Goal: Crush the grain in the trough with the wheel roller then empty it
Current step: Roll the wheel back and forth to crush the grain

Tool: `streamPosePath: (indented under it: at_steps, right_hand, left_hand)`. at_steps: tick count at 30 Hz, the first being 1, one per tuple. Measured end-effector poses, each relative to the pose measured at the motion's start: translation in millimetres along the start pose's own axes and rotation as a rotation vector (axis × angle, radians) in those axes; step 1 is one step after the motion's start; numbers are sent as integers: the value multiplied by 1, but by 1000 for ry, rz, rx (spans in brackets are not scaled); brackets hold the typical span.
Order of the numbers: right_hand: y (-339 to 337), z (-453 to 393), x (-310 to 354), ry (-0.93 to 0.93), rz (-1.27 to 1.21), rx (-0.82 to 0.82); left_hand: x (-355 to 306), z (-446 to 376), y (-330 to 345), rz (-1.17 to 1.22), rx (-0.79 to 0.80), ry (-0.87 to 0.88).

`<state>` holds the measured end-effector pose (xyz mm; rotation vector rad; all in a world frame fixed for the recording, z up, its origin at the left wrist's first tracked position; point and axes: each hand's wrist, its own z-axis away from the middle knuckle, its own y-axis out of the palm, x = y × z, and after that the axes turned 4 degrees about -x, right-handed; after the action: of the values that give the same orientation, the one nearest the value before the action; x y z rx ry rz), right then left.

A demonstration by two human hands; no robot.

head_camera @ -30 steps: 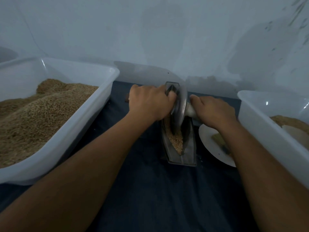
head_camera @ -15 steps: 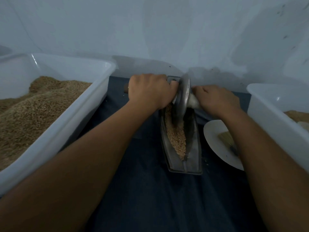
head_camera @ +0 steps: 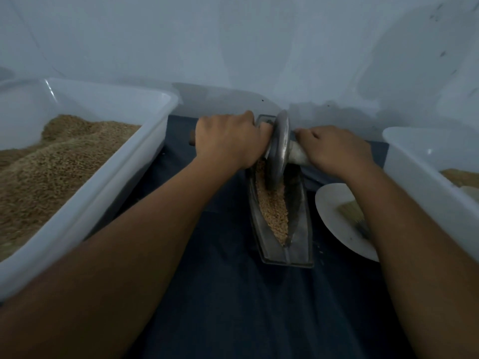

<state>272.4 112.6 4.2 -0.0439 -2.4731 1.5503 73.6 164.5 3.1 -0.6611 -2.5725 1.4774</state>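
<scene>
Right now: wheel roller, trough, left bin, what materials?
Wheel roller: dull grey metal, soft sheen on its face. Trough: looks like the same metal, smooth and reflective inside. Left bin: probably plastic, white, glossy, rounded rim.

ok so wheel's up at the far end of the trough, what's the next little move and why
Probably roll the wheel roller back toward the near end of the trough. Both the left hand and the right hand grip its handles, the wheel sits near the far end, and a strip of grain lies in front of it.
</scene>
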Motion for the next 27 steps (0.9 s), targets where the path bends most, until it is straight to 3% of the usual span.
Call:
streamPosePath:
  at_steps: [6,10,15,18,21,25,27]
  right_hand:
    - [-14,4,12,-168,38,-38]
    - [-22,4,10,-221,29,80]
    - [-34,2,3,-217,-199,308]
    - [-37,3,-1,-175,-240,352]
    - [-28,5,-2,-159,-212,296]
    - [-11,4,2,-146,5,95]
    - [-8,2,1,-125,15,92]
  left_hand:
    - [12,24,-2,50,102,-56]
    - [12,31,-7,45,120,-29]
    - [11,37,-14,41,153,-3]
    - [5,37,-17,16,134,14]
    - [2,35,-16,8,95,2]
    - [4,28,-14,28,76,-14]
    - [2,24,-13,29,51,-39]
